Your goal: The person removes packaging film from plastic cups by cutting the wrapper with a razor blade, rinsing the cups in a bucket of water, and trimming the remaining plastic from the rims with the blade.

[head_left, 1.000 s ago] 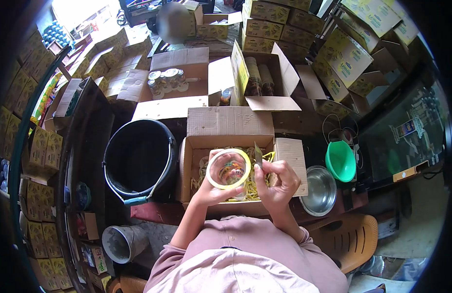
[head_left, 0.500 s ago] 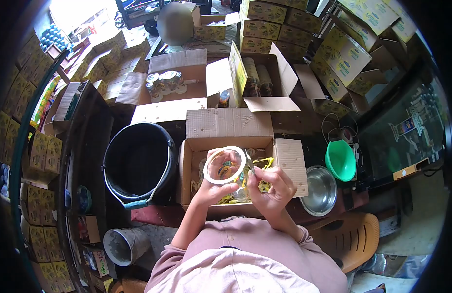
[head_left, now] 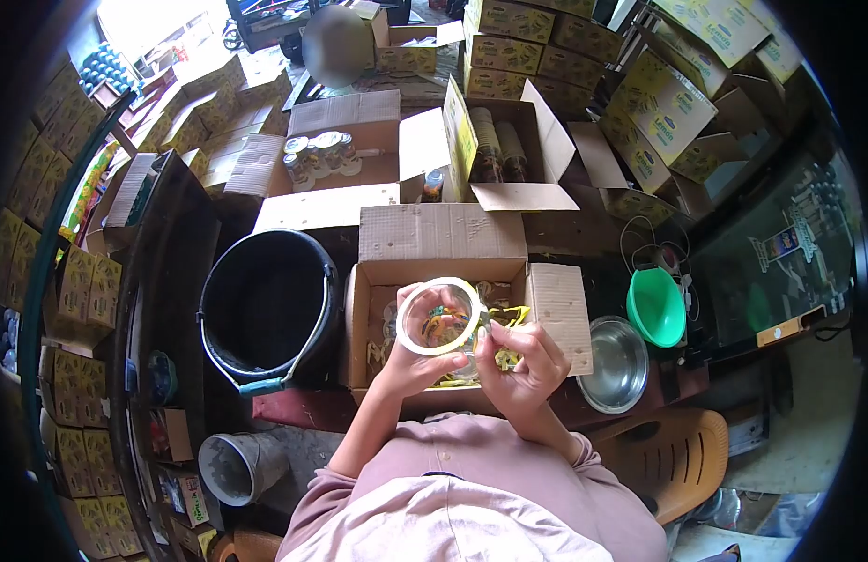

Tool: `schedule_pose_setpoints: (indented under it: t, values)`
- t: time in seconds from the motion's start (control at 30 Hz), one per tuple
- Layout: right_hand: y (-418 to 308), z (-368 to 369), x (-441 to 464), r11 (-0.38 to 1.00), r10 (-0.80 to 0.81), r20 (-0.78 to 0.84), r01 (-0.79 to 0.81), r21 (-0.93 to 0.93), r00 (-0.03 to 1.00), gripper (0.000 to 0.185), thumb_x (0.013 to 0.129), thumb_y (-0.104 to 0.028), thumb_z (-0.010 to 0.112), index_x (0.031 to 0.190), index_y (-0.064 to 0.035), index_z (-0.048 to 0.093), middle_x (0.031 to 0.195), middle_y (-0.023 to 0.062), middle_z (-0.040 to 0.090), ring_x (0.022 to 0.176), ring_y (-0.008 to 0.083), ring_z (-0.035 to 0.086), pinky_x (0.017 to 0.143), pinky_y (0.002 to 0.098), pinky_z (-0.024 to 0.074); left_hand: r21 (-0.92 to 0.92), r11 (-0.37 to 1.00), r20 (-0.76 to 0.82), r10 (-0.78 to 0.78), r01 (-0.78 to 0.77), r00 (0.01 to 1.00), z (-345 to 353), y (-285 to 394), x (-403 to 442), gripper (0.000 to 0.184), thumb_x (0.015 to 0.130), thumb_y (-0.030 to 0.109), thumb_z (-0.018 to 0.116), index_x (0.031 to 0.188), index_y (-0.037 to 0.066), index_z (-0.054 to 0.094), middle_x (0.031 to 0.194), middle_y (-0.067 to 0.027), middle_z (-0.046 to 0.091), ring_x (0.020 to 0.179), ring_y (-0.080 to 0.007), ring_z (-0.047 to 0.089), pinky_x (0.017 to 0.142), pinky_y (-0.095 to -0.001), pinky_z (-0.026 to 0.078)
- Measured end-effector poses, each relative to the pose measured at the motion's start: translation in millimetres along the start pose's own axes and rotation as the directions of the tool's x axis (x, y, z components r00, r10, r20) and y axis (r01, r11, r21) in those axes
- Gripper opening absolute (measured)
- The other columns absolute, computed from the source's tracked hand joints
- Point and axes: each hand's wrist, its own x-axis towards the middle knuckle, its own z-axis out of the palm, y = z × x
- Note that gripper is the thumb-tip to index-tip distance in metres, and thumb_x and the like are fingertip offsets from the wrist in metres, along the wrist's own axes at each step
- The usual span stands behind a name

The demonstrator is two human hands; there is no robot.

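Note:
My left hand [head_left: 410, 361] is wrapped round a clear plastic jar [head_left: 440, 348] with a pale round rim, its mouth facing me. My right hand [head_left: 526, 367] pinches a small thin greyish piece [head_left: 483, 326] against the right side of the rim; its exact kind is too small to tell. Both hands are above an open cardboard box [head_left: 387, 273]. Yellow strips [head_left: 511, 317] and scraps lie inside that box, partly hidden by the hands and the jar.
A black bucket [head_left: 209, 309] stands at the left, a metal bowl [head_left: 614, 403] and a green basin [head_left: 657, 309] at the right. Behind are a box of jars [head_left: 321, 150] and an open carton [head_left: 523, 199]. A grey bucket [head_left: 242, 468] sits lower left, an orange chair [head_left: 677, 459] lower right.
The jar has shifted slightly right in my left hand's grip, toward my right fingers. My right hand stays at the rim, with the greyish piece now less visible.

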Motion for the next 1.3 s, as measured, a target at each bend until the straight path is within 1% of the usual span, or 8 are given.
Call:
schedule_pose_setpoints:
  t: [0.27,0.37,0.67,0.9,0.97,1.1,1.2,1.3]
  values:
    - [-2.2,-1.3,0.5,0.997,-0.046,-0.014,0.045,-0.070,0.999,0.020,0.063,0.008,0.066,0.080,-0.0008,0.061,0.066,0.0074,0.057,0.055,0.0145,0.056,0.048,0.0238,0.0439,-0.013,0.999,-0.056,0.052,-0.053,0.997,8.1,6.6,0.1,0.085,0.060,0.025,0.082,0.124,0.010,0.028,0.111,-0.0049,0.029,0.106,-0.0168,0.040,0.084,-0.0334,0.043]
    - [-2.9,-2.7,2.8,0.995,-0.026,-0.006,0.025,-0.092,1.000,0.022,0.063,0.005,0.068,0.082,-0.0032,0.062,0.063,0.0056,0.056,0.054,0.0161,0.057,0.049,0.0256,0.0481,0.027,0.999,-0.036,0.037,-0.036,0.999,8.3,12.1,0.2,0.088,0.059,0.024,0.083,0.124,0.010,0.025,0.110,-0.0053,0.031,0.106,-0.0171,0.040,0.085,-0.0337,0.044]
    - [7.0,-5.9,5.5,0.997,0.069,0.045,-0.071,0.041,0.997,0.023,0.063,0.007,0.067,0.083,-0.0039,0.063,0.064,0.0072,0.057,0.056,0.0158,0.058,0.051,0.0246,0.0459,-0.016,0.999,0.087,-0.040,0.042,0.995,0.8,12.9,-0.5,0.089,0.057,0.022,0.084,0.121,0.009,0.023,0.110,-0.0069,0.038,0.110,-0.0186,0.042,0.089,-0.0339,0.042]
    - [5.9,-7.0,6.3,0.980,0.168,0.010,-0.168,0.110,0.986,0.018,0.065,0.007,0.066,0.081,-0.0015,0.061,0.065,0.0072,0.057,0.056,0.0136,0.057,0.051,0.0236,0.0443,-0.368,0.920,0.043,-0.123,0.130,0.991,6.6,14.8,-1.5,0.076,0.070,0.025,0.075,0.129,0.008,0.030,0.114,-0.0071,0.040,0.113,-0.0185,0.041,0.092,-0.0331,0.039]
    - [2.4,-8.5,4.9,0.970,0.208,0.006,-0.207,0.130,0.978,0.015,0.066,0.008,0.065,0.078,0.0006,0.059,0.066,0.0052,0.056,0.058,0.0104,0.054,0.052,0.0227,0.0417,-0.358,0.925,0.047,-0.119,0.128,0.992,4.5,8.6,-2.8,0.077,0.070,0.025,0.075,0.130,0.008,0.029,0.116,-0.0070,0.039,0.113,-0.0183,0.040,0.092,-0.0329,0.039]
    - [-4.5,-9.1,3.8,0.990,0.109,0.028,-0.111,0.088,0.994,0.017,0.065,0.008,0.066,0.079,-0.0001,0.059,0.063,0.0060,0.056,0.054,0.0103,0.053,0.048,0.0215,0.0404,-0.314,0.944,0.020,-0.103,0.104,0.994,4.5,5.2,-3.7,0.074,0.070,0.025,0.075,0.128,0.008,0.031,0.116,-0.0056,0.035,0.111,-0.0178,0.040,0.091,-0.0325,0.039]
    - [-5.4,-7.9,2.3,0.993,0.101,0.038,-0.103,0.052,0.994,0.020,0.064,0.004,0.068,0.082,-0.0038,0.062,0.063,0.0074,0.058,0.055,0.0153,0.060,0.050,0.0244,0.0477,-0.227,0.971,0.001,-0.070,0.068,0.998,3.1,6.4,-2.4,0.072,0.068,0.024,0.076,0.124,0.008,0.033,0.114,-0.0055,0.033,0.109,-0.0178,0.041,0.090,-0.0324,0.040]
    - [-4.1,-6.5,0.6,0.996,0.092,0.042,-0.092,0.010,0.995,0.021,0.064,0.004,0.068,0.082,-0.0044,0.062,0.063,0.0073,0.058,0.055,0.0158,0.060,0.049,0.0247,0.0480,-0.215,0.972,-0.006,-0.095,0.091,0.995,4.1,10.4,-2.7,0.073,0.068,0.024,0.077,0.124,0.007,0.033,0.114,-0.0057,0.032,0.110,-0.0179,0.040,0.089,-0.0326,0.040]
